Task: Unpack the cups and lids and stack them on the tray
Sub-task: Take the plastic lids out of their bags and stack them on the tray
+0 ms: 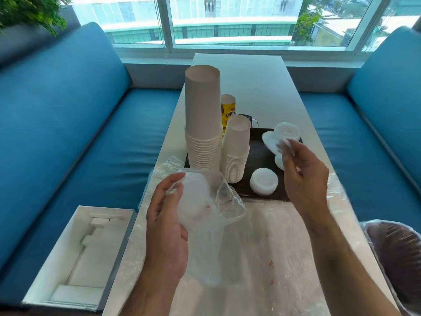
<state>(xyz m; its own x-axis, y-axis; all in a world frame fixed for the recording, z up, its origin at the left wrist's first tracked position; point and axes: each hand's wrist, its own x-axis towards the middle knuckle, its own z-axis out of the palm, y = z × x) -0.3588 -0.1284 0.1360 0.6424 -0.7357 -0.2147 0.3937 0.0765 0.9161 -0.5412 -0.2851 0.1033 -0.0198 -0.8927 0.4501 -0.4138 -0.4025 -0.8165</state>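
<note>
From the head camera, the left hand (pixel 165 222) gripped a clear crumpled plastic bag (pixel 211 215), fingers and thumb curled round a stack of white plastic lids (pixel 193 197) inside it, held above the near end of the long white table (pixel 268 92). The right hand (pixel 303 172) was raised over the dark rectangular tray (pixel 257 163), its fingertips pinching 1 thin white plastic lid (pixel 270 142). On the tray stood 2 stacks of upside-down white paper cups: a tall stack (pixel 202 124) at the left and a shorter stack (pixel 237 149) just beside it. A low pile of white lids (pixel 264 184) lay near the tray's front edge, and another lid pile (pixel 287 131) stood at its far right corner. A yellow printed cup (pixel 227 108) stood behind the cup stacks. Clear plastic wrap (pixel 284 247) covered the near tabletop.
</note>
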